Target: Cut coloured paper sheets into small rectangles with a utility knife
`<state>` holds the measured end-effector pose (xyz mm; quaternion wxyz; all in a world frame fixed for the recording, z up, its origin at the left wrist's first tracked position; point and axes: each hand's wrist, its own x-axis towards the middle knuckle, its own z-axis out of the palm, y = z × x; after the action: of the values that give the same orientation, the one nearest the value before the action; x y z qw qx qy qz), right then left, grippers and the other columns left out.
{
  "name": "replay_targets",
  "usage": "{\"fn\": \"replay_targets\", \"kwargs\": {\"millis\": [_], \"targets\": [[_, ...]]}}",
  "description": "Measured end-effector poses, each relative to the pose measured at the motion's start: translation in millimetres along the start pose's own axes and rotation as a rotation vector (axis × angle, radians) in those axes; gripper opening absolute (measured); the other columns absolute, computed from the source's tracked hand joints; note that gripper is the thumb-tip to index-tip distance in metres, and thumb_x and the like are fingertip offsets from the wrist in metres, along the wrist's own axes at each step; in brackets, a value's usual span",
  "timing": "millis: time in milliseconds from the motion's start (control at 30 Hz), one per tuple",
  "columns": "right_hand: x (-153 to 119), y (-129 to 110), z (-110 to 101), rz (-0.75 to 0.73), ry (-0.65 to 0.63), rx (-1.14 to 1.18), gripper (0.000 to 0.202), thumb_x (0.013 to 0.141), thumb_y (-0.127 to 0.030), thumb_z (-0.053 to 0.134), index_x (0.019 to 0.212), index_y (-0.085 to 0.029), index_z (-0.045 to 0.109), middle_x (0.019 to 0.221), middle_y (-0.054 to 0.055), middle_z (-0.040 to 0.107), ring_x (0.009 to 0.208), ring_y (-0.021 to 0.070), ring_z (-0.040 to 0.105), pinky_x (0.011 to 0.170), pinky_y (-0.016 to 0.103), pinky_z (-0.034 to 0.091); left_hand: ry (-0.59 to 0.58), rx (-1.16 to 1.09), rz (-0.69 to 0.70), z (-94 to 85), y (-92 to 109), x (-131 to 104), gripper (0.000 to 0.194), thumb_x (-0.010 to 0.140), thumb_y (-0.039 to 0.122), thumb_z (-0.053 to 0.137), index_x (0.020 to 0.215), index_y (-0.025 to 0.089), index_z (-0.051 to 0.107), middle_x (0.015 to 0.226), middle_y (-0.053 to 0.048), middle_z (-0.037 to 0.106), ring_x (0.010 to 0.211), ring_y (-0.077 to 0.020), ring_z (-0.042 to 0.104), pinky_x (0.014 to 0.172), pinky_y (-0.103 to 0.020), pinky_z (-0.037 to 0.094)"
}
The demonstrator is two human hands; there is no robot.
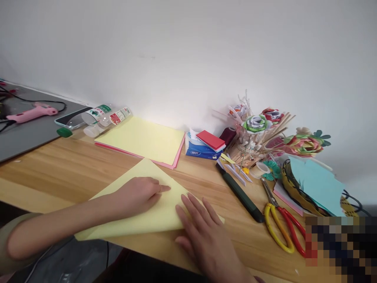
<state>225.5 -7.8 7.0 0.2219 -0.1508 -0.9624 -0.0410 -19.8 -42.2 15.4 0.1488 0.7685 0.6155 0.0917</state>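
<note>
A pale yellow sheet of paper [141,220], folded into a large triangle, lies at the front of the wooden table. My left hand [144,194] rests on top of it, one finger stretched out along the paper and others curled; a thin ring shows on a finger. Nothing is held in that hand. Fingers spread, my right hand [203,232] lies over the paper's right part, near its right corner and lower folded edge. The paper's left corner reaches the table's front edge.
Behind lie a stack of coloured paper [144,141], plastic bottles [100,116] and a tissue pack [202,150]. To the right are a dark green utility knife [241,194], scissors [277,220], paper flowers [257,124] and a basket [290,188]. A pink glue gun [33,113] lies far left.
</note>
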Motion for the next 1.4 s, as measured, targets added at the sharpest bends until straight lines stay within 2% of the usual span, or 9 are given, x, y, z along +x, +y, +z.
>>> {"fn": "replay_targets", "kwargs": {"millis": [100, 200, 433, 533, 633, 867, 1067, 1300, 1400], "targets": [[5.5, 2.9, 6.7, -0.02, -0.095, 0.07, 0.061, 0.086, -0.052, 0.05, 0.133, -0.013, 0.046, 0.136, 0.012, 0.049, 0.13, 0.0255, 0.038, 0.103, 0.045, 0.041, -0.003, 0.061, 0.027, -1.2, -5.0, 0.4, 0.043, 0.087, 0.023, 0.039, 0.127, 0.025, 0.056, 0.091, -0.007, 0.069, 0.083, -0.0232, 0.063, 0.074, -0.032, 0.045], [6.6, 9.6, 10.7, -0.044, -0.164, 0.086, 0.068, 0.084, -0.059, 0.047, 0.132, -0.011, 0.047, 0.136, 0.013, 0.047, 0.129, 0.0248, 0.041, 0.103, 0.041, 0.042, -0.044, 0.092, 0.07, -2.5, -11.4, 3.8, 0.041, 0.091, 0.028, 0.036, 0.125, 0.023, 0.057, 0.078, -0.006, 0.067, 0.071, -0.0216, 0.063, 0.068, -0.03, 0.045], [9.2, 19.2, 11.8, -0.073, -0.212, 0.08, 0.068, 0.084, -0.058, 0.048, 0.131, -0.009, 0.047, 0.137, 0.013, 0.045, 0.128, 0.0249, 0.042, 0.101, 0.038, 0.043, 0.037, 0.115, 0.268, -2.8, -19.0, 15.1, 0.049, 0.1, 0.029, 0.017, 0.108, 0.018, 0.064, 0.078, -0.005, 0.063, 0.068, -0.0165, 0.06, 0.062, -0.025, 0.044], [14.2, 22.7, 9.9, -0.09, -0.243, 0.062, 0.07, 0.084, -0.058, 0.048, 0.131, -0.006, 0.048, 0.137, 0.014, 0.046, 0.128, 0.0252, 0.042, 0.101, 0.038, 0.043, 0.067, 0.167, 0.329, -1.3, -22.1, 16.8, 0.055, 0.101, 0.028, 0.009, 0.11, 0.015, 0.061, 0.077, -0.004, 0.06, 0.065, -0.0148, 0.056, 0.06, -0.024, 0.042], [20.5, 26.3, 7.0, -0.116, -0.284, 0.067, 0.072, 0.083, -0.062, 0.045, 0.128, -0.006, 0.05, 0.136, 0.014, 0.047, 0.127, 0.0255, 0.043, 0.101, 0.037, 0.043, 0.07, 0.179, 0.374, 0.9, -26.0, 17.6, 0.052, 0.101, 0.026, 0.009, 0.118, 0.012, 0.055, 0.078, -0.004, 0.058, 0.065, -0.0147, 0.055, 0.059, -0.023, 0.041], [31.3, 34.5, 1.6, -0.151, -0.393, 0.1, 0.074, 0.083, -0.064, 0.042, 0.13, -0.006, 0.049, 0.137, 0.014, 0.046, 0.127, 0.0258, 0.043, 0.102, 0.039, 0.041, 0.028, -0.035, 0.239, 2.5, -29.4, 19.1, 0.041, 0.101, 0.033, 0.02, 0.105, 0.02, 0.059, 0.079, 0.0, 0.051, 0.064, -0.0119, 0.049, 0.058, -0.022, 0.036], [37.0, 37.1, 2.1, -0.145, -0.441, 0.148, 0.078, 0.082, -0.067, 0.04, 0.132, -0.007, 0.046, 0.14, 0.014, 0.043, 0.13, 0.0237, 0.038, 0.106, 0.038, 0.036, 0.021, -0.302, 0.059, 2.8, -29.5, 16.3, 0.035, 0.097, 0.039, 0.031, 0.091, 0.02, 0.06, 0.074, 0.002, 0.052, 0.063, -0.011, 0.048, 0.057, -0.021, 0.036], [45.6, 40.5, 1.4, -0.123, -0.493, 0.195, 0.079, 0.083, -0.068, 0.038, 0.132, -0.007, 0.047, 0.14, 0.013, 0.043, 0.13, 0.0227, 0.038, 0.107, 0.037, 0.034, 0.023, -0.326, -0.04, 7.0, -29.9, 13.0, 0.035, 0.094, 0.044, 0.038, 0.079, 0.021, 0.059, 0.068, 0.003, 0.054, 0.061, -0.0112, 0.051, 0.057, -0.021, 0.039], [45.4, 41.3, 2.0, -0.118, -0.493, 0.198, 0.079, 0.082, -0.068, 0.038, 0.132, -0.007, 0.047, 0.14, 0.013, 0.042, 0.131, 0.023, 0.038, 0.107, 0.037, 0.034, 0.106, -0.226, -0.008, 9.9, -32.5, 11.2, 0.032, 0.094, 0.042, 0.04, 0.081, 0.021, 0.061, 0.072, 0.003, 0.058, 0.062, -0.0111, 0.053, 0.059, -0.021, 0.042]]}}
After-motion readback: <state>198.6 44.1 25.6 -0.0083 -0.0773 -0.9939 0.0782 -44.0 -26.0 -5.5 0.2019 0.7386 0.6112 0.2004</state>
